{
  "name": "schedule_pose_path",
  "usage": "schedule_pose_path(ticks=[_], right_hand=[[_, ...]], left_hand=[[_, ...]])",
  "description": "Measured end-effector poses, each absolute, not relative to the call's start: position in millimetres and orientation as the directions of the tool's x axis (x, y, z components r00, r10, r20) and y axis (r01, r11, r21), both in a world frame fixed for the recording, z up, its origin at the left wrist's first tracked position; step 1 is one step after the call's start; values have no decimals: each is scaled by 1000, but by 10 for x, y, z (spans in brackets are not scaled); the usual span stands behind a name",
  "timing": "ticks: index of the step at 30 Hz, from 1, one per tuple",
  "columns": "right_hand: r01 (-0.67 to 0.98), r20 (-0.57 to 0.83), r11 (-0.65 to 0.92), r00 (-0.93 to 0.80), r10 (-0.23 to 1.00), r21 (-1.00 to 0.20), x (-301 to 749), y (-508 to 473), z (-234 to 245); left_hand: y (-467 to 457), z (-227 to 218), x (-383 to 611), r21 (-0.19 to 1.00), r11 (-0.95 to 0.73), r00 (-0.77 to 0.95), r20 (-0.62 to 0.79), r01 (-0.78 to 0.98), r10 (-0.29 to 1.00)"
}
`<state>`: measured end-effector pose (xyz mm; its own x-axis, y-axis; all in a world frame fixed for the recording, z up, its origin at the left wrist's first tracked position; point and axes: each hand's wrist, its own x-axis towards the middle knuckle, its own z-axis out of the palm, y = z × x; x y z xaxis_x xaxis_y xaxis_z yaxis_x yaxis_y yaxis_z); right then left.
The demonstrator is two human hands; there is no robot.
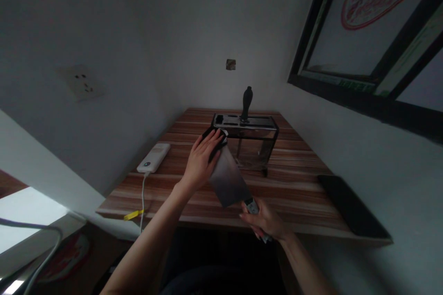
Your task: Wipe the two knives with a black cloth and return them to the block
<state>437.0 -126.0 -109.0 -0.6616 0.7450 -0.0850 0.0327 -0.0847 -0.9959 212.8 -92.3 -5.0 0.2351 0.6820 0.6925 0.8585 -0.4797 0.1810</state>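
Note:
My right hand (265, 221) is closed round the metal handle of a broad cleaver (228, 177), near the front edge of the wooden table (294, 179). The blade slants up and away toward a clear knife block (254, 140). My left hand (202, 159) rests on the far tip of the blade, fingers laid over a black cover or cloth (212, 136) at the block's left end. A black-handled knife (246, 103) stands upright in the block's top slot.
A white power bank (154, 157) with a white cable (142, 198) lies at the table's left edge. A flat black slab (351, 205) lies at the right. A wall socket (81, 83) is on the left wall, a dark-framed window (367, 78) on the right.

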Motion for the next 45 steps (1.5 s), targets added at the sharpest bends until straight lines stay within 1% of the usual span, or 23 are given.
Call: schedule_pose_path(ticks=[6, 12, 16, 23, 27, 30, 35, 41, 45], right_hand=[[45, -100, -93, -661, 744, -995, 4373, -1267, -1062], [5, -82, -104, -653, 753, -995, 4364, -1271, -1043], [39, -93, -89, -641, 762, -995, 4362, -1272, -1041], [94, -118, -76, -607, 786, -993, 4367, -1248, -1067], [133, -97, -22, -596, 797, -991, 4358, -1244, -1062], [160, -138, -56, -566, 812, -986, 4363, -1248, -1075], [187, -162, -70, -540, 826, -980, 4402, -1252, -1122], [243, -179, -59, -505, 844, -968, 4462, -1245, -1169], [264, -114, 15, -469, 876, -964, 4479, -1254, -1159]], left_hand=[[-996, -52, 2222, 141, -447, 228, 703, 883, 673], [-1117, -212, 2385, 95, -501, 328, 650, 860, 685], [-1237, -318, 2453, 93, -529, 368, 619, 843, 694], [-1464, -480, 2556, 144, -598, 438, 552, 789, 710], [-1599, -560, 2649, 195, -618, 474, 481, 762, 737], [-1707, -619, 2736, 228, -650, 514, 449, 725, 731], [-1824, -717, 2825, 273, -651, 511, 436, 709, 740], [-1823, -768, 2847, 267, -685, 542, 448, 678, 711], [-1816, -744, 2811, 286, -699, 562, 434, 656, 704]])
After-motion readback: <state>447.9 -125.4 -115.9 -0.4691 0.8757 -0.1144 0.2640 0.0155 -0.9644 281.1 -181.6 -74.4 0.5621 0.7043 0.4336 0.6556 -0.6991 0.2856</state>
